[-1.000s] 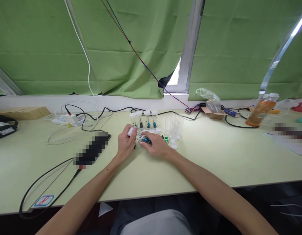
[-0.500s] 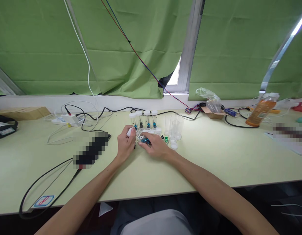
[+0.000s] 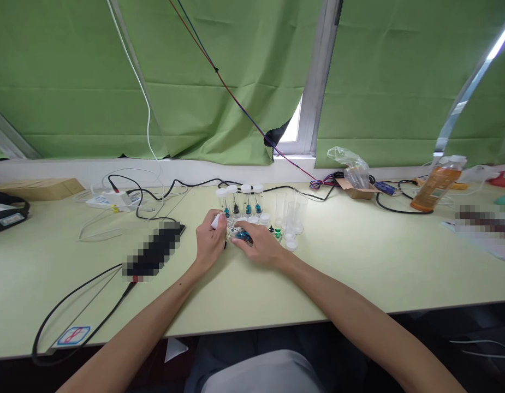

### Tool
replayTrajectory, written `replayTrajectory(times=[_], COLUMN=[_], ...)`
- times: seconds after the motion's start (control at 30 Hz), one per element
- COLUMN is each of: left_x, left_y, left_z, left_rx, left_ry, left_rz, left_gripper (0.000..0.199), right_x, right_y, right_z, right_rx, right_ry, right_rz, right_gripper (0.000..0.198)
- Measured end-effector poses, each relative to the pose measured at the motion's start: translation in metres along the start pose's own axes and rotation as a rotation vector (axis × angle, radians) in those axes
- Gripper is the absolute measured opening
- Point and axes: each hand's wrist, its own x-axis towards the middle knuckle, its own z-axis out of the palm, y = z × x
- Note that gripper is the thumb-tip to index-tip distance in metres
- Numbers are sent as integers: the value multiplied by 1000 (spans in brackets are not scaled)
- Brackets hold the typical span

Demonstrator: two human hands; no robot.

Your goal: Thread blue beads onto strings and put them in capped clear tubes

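Low over the table, my left hand [image 3: 211, 238] has its fingers closed round a white cap [image 3: 215, 220]. Close beside it, my right hand [image 3: 261, 244] grips a clear tube with a shiny blue piece [image 3: 244, 235] inside, thumb below and fingers above. Whether cap and tube are joined cannot be told. Just behind the hands stand several capped clear tubes [image 3: 246, 199], each holding a small blue or dark piece with a thin stem. Partly hidden white caps [image 3: 264, 219] and a small green piece [image 3: 278, 233] lie near my right fingers.
Uncapped clear tubes [image 3: 293, 215] stand right of my hands, with a loose cap [image 3: 291, 245] in front. A phone-like device [image 3: 154, 254] with a black cable lies to the left. Farther right are a small cardboard box [image 3: 356, 191] and an orange bottle [image 3: 437, 185].
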Motion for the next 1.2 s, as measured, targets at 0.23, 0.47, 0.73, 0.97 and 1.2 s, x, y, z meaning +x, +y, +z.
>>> replayTrajectory(times=[0.23,0.47,0.73,0.97,1.2], left_x=[-1,-1,0,1,1], left_y=[1,-1,1,9,11], left_z=[1,1,3,3,4], left_rx=[-3,0,-43,-235,-308], left_ry=[18,40,57,30,27], left_rz=[2,10,12,-16,0], left_gripper=[33,32,34,43,42], right_x=[0,1,1,0,0], right_y=[0,-1,-3,-5,-8], right_z=[0,0,-1,-1,-4], right_rx=[-7,-7,-1,29,43], right_ry=[1,7,5,-11,-34], right_rz=[-2,-12,-1,1,24], right_gripper=[39,39,38,40,39])
